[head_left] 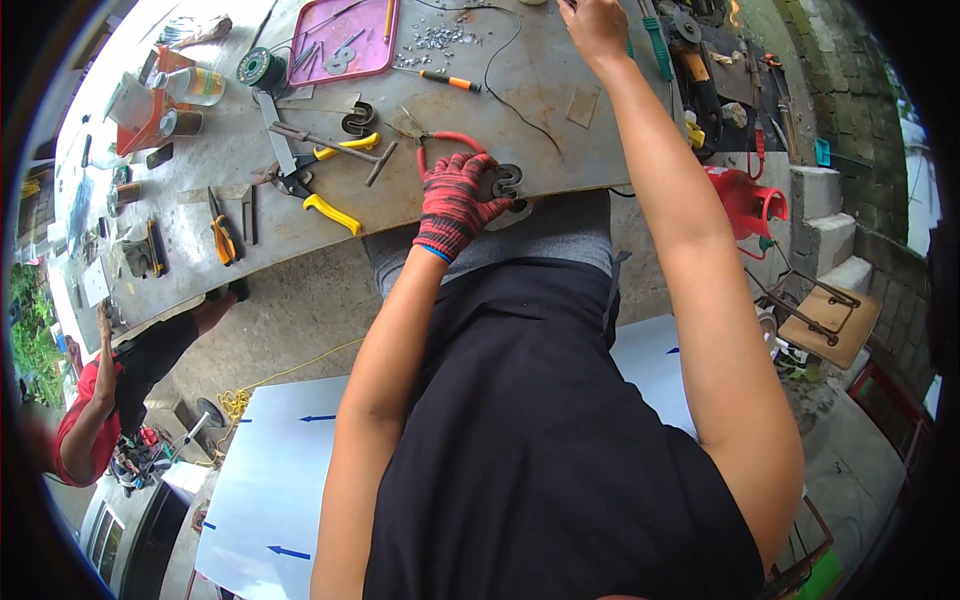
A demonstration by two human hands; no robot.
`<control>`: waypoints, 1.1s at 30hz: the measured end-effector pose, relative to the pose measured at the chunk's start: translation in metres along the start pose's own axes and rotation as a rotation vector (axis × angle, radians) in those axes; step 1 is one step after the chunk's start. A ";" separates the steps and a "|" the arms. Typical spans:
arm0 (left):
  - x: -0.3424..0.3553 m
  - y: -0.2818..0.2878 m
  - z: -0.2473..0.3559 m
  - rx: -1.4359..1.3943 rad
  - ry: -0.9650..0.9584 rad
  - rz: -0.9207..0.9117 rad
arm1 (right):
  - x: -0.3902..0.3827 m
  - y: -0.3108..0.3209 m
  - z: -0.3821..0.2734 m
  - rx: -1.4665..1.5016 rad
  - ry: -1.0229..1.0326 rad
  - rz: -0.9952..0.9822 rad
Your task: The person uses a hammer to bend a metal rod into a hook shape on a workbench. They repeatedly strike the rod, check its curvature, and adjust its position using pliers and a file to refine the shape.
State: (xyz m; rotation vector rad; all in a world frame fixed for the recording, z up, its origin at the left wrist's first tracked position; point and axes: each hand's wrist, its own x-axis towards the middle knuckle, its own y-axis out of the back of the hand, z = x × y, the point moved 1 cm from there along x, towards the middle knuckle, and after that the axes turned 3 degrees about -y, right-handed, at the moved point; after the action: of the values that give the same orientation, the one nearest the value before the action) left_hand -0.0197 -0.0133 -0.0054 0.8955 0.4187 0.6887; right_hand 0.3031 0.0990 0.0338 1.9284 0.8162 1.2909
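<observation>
My left hand [455,203], in a red and black knit glove, rests at the table's near edge. Its fingers and thumb close on a small dark S-shaped metal piece [508,181]. Just beyond the glove lie pliers with red handles [455,135], one handle running beside the fingers. My bare right hand [598,32] reaches to the far edge of the view, where its fingers are mostly cut off. A pale round thing [533,2] is near it, also cut off. To its right lies a green-handled tool [655,45].
The metal table [340,210] bears yellow-handled snips [325,208], a T-shaped rod [382,163], orange-handled pliers [224,240], a screwdriver [450,80], a pink tray [393,45], a wire spool [260,68] and loose metal bits [440,38]. Another person [90,410] is at the left.
</observation>
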 end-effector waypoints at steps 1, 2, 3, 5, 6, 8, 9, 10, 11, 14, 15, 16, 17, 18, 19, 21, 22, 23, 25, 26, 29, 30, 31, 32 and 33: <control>0.000 -0.001 -0.001 0.025 -0.019 0.019 | 0.003 0.002 -0.002 0.014 -0.004 0.009; 0.000 -0.001 -0.001 0.010 -0.015 0.015 | 0.004 0.004 -0.004 0.035 -0.012 0.020; 0.001 -0.001 -0.001 -0.005 -0.010 0.011 | 0.005 0.006 -0.006 0.056 -0.020 0.030; 0.001 0.000 -0.001 -0.015 -0.011 0.010 | 0.007 0.008 -0.007 0.090 -0.014 0.050; 0.001 0.001 0.000 -0.011 -0.018 0.013 | 0.008 0.010 -0.006 0.102 -0.001 0.060; 0.001 0.001 0.001 -0.013 -0.020 0.018 | 0.009 0.015 -0.008 0.114 0.006 0.065; 0.001 0.000 0.000 -0.019 -0.015 0.019 | 0.010 0.019 -0.011 0.113 0.000 0.060; 0.000 0.000 -0.001 -0.025 -0.011 0.019 | 0.011 0.023 -0.014 0.112 -0.006 0.055; 0.001 0.000 0.000 -0.007 -0.015 0.019 | 0.011 0.027 -0.015 0.112 0.014 0.063; 0.001 0.001 0.001 0.016 -0.018 0.014 | 0.012 0.039 -0.017 0.112 0.055 0.081; 0.001 0.000 0.000 0.004 -0.013 0.009 | 0.011 0.043 -0.019 0.113 0.056 0.081; 0.001 -0.001 -0.001 -0.008 -0.008 0.004 | 0.011 0.048 -0.022 0.114 0.056 0.081; 0.001 -0.001 0.000 -0.009 -0.005 0.003 | 0.011 0.054 -0.025 0.117 0.049 0.075; 0.001 0.000 0.000 -0.011 -0.002 0.002 | 0.010 0.060 -0.028 0.120 0.042 0.070; 0.001 0.000 0.000 -0.012 0.001 0.001 | 0.008 0.065 -0.030 0.123 0.035 0.065; 0.000 -0.001 -0.001 -0.018 0.007 0.001 | 0.005 0.072 -0.029 0.100 0.119 0.123; 0.000 -0.001 -0.001 -0.021 0.011 0.001 | 0.003 0.076 -0.028 0.089 0.161 0.152; 0.000 -0.001 -0.001 -0.020 0.015 -0.018 | 0.000 0.078 -0.028 0.089 0.158 0.150; 0.001 0.000 -0.002 -0.017 0.025 -0.055 | -0.006 0.082 -0.029 0.090 0.153 0.146; 0.002 -0.001 -0.003 -0.027 0.026 -0.053 | -0.007 0.080 -0.027 0.079 0.151 0.139; 0.002 0.000 -0.002 -0.032 0.027 -0.051 | -0.006 0.072 -0.021 0.061 0.150 0.129; 0.001 0.002 -0.001 -0.018 0.027 -0.052 | -0.007 0.071 -0.020 0.064 0.151 0.132; 0.002 0.004 0.001 -0.004 0.026 -0.054 | -0.007 0.070 -0.019 0.066 0.152 0.136; 0.001 0.005 0.001 -0.001 0.023 -0.048 | -0.009 0.070 -0.018 0.070 0.147 0.126; 0.002 0.005 0.002 0.001 0.020 -0.043 | -0.010 0.071 -0.017 0.072 0.142 0.117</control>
State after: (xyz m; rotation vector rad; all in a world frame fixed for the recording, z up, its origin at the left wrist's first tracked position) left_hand -0.0192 -0.0113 -0.0007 0.8785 0.4545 0.6587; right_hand 0.2932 0.0533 0.0903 1.9837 0.8411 1.5016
